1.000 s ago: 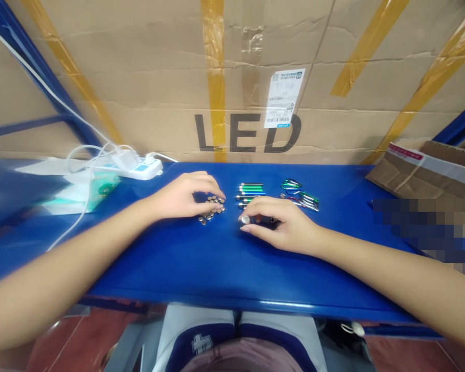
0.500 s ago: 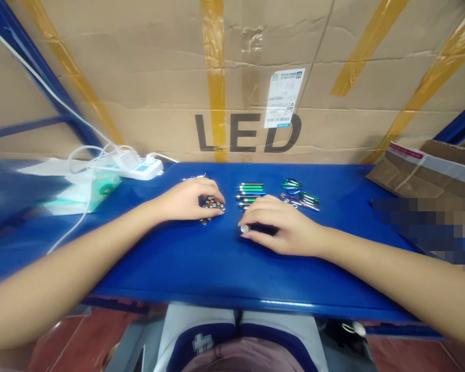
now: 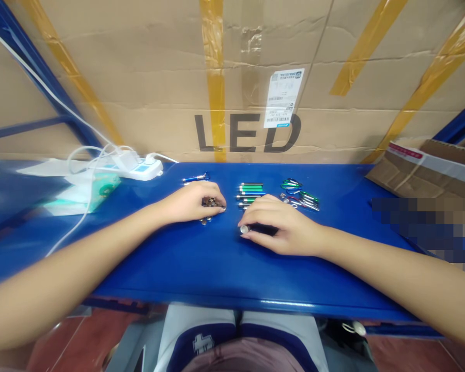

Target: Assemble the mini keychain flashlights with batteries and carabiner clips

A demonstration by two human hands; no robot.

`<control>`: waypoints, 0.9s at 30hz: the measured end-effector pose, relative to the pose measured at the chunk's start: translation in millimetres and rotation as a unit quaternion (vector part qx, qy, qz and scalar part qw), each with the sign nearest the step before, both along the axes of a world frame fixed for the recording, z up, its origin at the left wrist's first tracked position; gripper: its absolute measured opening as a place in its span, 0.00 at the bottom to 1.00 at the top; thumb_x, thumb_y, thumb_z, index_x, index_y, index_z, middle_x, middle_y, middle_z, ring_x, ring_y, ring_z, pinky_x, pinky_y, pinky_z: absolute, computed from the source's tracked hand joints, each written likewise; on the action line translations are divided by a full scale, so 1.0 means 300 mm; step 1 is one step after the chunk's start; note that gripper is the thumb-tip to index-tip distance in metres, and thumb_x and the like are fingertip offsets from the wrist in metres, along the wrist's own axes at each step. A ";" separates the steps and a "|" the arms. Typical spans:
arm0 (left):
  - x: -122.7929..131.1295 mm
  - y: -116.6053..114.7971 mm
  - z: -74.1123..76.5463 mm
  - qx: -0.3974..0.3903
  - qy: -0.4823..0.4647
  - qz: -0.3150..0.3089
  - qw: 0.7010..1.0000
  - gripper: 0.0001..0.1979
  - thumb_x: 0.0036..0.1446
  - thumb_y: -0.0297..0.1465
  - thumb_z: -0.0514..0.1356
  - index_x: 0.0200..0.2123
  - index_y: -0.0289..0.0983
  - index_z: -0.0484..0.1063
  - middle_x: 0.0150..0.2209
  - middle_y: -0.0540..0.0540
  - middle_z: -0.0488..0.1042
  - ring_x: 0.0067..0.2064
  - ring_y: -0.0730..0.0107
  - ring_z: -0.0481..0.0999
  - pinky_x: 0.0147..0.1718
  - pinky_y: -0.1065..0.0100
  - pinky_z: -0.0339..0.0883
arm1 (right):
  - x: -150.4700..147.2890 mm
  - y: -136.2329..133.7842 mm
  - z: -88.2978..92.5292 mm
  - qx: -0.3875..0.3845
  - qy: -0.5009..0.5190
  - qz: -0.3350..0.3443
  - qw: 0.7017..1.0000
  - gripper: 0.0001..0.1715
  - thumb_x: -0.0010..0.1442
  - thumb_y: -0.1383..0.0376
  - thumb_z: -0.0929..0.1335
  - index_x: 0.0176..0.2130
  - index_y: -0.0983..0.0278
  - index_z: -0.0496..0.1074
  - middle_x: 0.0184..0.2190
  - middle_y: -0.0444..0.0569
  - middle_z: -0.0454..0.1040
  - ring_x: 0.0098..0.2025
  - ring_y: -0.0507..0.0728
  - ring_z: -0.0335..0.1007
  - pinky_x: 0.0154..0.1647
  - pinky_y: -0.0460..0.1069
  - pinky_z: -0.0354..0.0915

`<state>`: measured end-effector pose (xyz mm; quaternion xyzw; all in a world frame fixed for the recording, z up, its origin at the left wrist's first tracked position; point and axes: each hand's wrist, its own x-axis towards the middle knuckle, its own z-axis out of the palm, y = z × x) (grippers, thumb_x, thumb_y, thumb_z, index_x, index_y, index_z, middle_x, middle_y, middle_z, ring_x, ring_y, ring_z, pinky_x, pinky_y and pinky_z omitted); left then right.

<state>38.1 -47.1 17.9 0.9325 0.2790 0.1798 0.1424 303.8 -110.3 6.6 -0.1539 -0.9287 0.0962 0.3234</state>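
My left hand [image 3: 191,202] lies over a small heap of round metal button cells [image 3: 212,205] on the blue table [image 3: 201,263], its fingers curled and pinching among them. My right hand [image 3: 282,225] rests on the table with its fingers wrapped round a small dark flashlight [image 3: 246,228], whose silver end pokes out to the left. Behind the hands lie a row of green and blue mini flashlights [image 3: 250,190] and a cluster of coloured carabiner clips [image 3: 299,195].
A single small flashlight [image 3: 194,179] lies behind my left hand. A white power strip [image 3: 139,168] with cables and a green packet [image 3: 83,196] sit at the left. A big cardboard box marked LED [image 3: 248,77] walls the back; another carton [image 3: 422,165] sits at the right.
My left hand has drawn back slightly over the button cells and closed on them, uncovering the flashlight behind it. My right hand slid a little nearer with the dark flashlight.
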 end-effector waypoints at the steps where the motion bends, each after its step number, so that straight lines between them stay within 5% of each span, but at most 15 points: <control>1: 0.001 0.000 -0.001 0.001 0.000 -0.002 1.000 0.08 0.63 0.33 0.63 0.42 0.38 0.81 0.42 0.44 0.79 0.42 0.66 0.79 0.45 0.66 0.71 | 0.000 0.000 0.000 0.001 0.001 0.001 1.000 0.03 0.67 0.67 0.70 0.42 0.63 0.75 0.38 0.50 0.81 0.42 0.56 0.76 0.51 0.53 0.65; 12: 0.023 -0.027 0.009 -0.048 -0.064 0.032 0.996 0.09 0.59 0.37 0.67 0.37 0.37 0.80 0.38 0.46 0.80 0.38 0.68 0.76 0.39 0.68 0.70 | -0.006 -0.002 -0.005 -0.042 0.040 -0.021 0.998 0.02 0.65 0.67 0.71 0.41 0.63 0.76 0.37 0.50 0.81 0.40 0.56 0.77 0.49 0.53 0.69; 19: 0.062 -0.092 0.025 -0.195 -0.248 0.024 0.949 0.10 0.56 0.34 0.70 0.39 0.35 0.79 0.35 0.46 0.81 0.36 0.73 0.79 0.38 0.72 0.73 | -0.012 0.014 -0.030 -0.135 0.091 -0.053 0.985 0.04 0.63 0.65 0.72 0.40 0.65 0.77 0.33 0.49 0.79 0.32 0.53 0.73 0.37 0.48 0.71; 27: 0.094 -0.128 0.022 -0.230 -0.290 0.007 0.929 0.11 0.55 0.28 0.69 0.43 0.35 0.81 0.38 0.44 0.84 0.38 0.71 0.82 0.39 0.73 0.75 | -0.015 0.017 -0.039 -0.149 0.100 -0.047 0.983 0.04 0.63 0.65 0.72 0.39 0.65 0.77 0.33 0.49 0.79 0.32 0.53 0.73 0.37 0.49 0.72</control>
